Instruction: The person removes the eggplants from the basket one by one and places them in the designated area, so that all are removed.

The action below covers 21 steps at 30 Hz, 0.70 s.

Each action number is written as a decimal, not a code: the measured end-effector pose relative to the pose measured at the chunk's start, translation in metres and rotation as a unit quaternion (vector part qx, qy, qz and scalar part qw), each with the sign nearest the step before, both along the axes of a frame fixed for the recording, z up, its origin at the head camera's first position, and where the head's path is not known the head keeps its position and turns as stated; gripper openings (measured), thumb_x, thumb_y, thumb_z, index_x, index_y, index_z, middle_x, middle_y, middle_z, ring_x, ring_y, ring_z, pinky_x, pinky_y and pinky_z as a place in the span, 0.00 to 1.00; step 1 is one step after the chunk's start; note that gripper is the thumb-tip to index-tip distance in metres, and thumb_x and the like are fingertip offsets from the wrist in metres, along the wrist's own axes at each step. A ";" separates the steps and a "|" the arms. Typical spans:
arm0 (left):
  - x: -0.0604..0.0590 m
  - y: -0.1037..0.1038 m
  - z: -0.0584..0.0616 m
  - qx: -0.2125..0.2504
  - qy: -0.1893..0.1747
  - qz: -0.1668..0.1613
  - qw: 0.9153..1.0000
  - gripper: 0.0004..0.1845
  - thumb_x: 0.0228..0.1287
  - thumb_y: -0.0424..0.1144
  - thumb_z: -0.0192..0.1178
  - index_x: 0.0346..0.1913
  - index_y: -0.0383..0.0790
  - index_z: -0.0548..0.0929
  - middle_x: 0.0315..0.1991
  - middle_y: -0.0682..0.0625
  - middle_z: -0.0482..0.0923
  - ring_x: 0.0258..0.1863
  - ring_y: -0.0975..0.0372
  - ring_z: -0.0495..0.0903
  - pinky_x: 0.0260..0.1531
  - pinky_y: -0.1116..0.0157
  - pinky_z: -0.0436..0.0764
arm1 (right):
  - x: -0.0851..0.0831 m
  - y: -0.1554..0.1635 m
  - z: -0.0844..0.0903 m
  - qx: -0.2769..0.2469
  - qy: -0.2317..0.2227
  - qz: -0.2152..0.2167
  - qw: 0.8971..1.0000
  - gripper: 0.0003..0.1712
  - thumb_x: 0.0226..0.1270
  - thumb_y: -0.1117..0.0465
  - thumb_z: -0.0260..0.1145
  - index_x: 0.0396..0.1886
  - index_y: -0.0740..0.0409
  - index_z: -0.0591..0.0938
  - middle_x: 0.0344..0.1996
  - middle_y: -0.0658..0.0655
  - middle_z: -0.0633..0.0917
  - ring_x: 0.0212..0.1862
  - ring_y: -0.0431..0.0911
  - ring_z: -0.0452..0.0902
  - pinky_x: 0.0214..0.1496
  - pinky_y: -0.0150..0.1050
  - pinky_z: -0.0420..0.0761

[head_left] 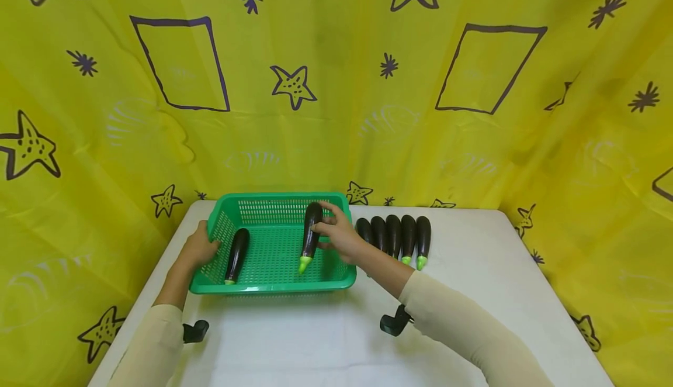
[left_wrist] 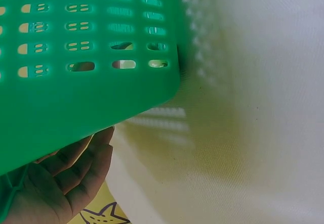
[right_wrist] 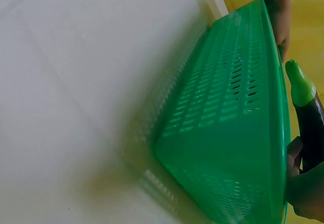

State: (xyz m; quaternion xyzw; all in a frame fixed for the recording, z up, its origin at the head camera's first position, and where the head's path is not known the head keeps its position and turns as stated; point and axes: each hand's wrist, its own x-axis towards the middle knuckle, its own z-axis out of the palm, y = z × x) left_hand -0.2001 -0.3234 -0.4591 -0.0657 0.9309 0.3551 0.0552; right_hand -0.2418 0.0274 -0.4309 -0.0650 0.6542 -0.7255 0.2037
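My right hand [head_left: 340,236] pinches a dark eggplant [head_left: 310,236] and holds it over the green basket [head_left: 273,284]. My left hand [head_left: 200,249] curls around the basket's left wall. Another eggplant [head_left: 237,255] lies inside. More eggplants [head_left: 401,235] lie in a row on the white surface [head_left: 473,270], just beside the basket.

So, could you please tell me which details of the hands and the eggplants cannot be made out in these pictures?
- Left hand: head view, fingertips hidden behind the green basket wall; left wrist view shows only fingers under its rim.
- Right hand: right wrist view cuts it at the edge, so its grip on the held eggplant is partly hidden.
- Row of eggplants: the right forearm covers the leftmost one's lower end.
- Eggplant in the basket: absent from both wrist views.
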 end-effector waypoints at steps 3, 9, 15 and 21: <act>0.000 0.000 -0.001 0.001 -0.002 0.001 1.000 0.32 0.75 0.31 0.49 0.70 0.16 0.49 0.60 0.14 0.65 0.57 0.26 0.72 0.54 0.32 0.72 | 0.000 0.006 0.000 0.002 0.004 -0.002 1.000 0.43 0.71 0.68 0.64 0.83 0.52 0.60 0.68 0.71 0.69 0.49 0.52 0.76 0.51 0.48 0.83; 0.000 0.001 -0.001 0.004 -0.011 0.004 1.000 0.32 0.76 0.31 0.49 0.71 0.16 0.48 0.62 0.14 0.64 0.58 0.26 0.71 0.55 0.32 0.72 | 0.002 0.019 0.003 -0.002 0.013 -0.006 1.000 0.42 0.72 0.67 0.64 0.83 0.52 0.60 0.72 0.73 0.65 0.54 0.57 0.74 0.51 0.48 0.83; 0.001 0.002 0.001 0.008 -0.011 0.002 1.000 0.32 0.76 0.31 0.48 0.72 0.16 0.48 0.61 0.13 0.64 0.58 0.26 0.71 0.55 0.32 0.72 | 0.004 0.033 0.004 -0.016 0.018 -0.018 1.000 0.43 0.73 0.68 0.62 0.83 0.46 0.60 0.72 0.72 0.62 0.52 0.55 0.73 0.51 0.48 0.82; 0.000 0.002 0.000 0.006 -0.012 0.002 1.000 0.31 0.76 0.31 0.49 0.71 0.16 0.48 0.61 0.14 0.64 0.57 0.26 0.72 0.55 0.32 0.72 | 0.006 0.048 0.005 -0.022 0.037 -0.002 0.999 0.41 0.75 0.68 0.58 0.84 0.44 0.60 0.66 0.71 0.69 0.50 0.51 0.74 0.52 0.49 0.80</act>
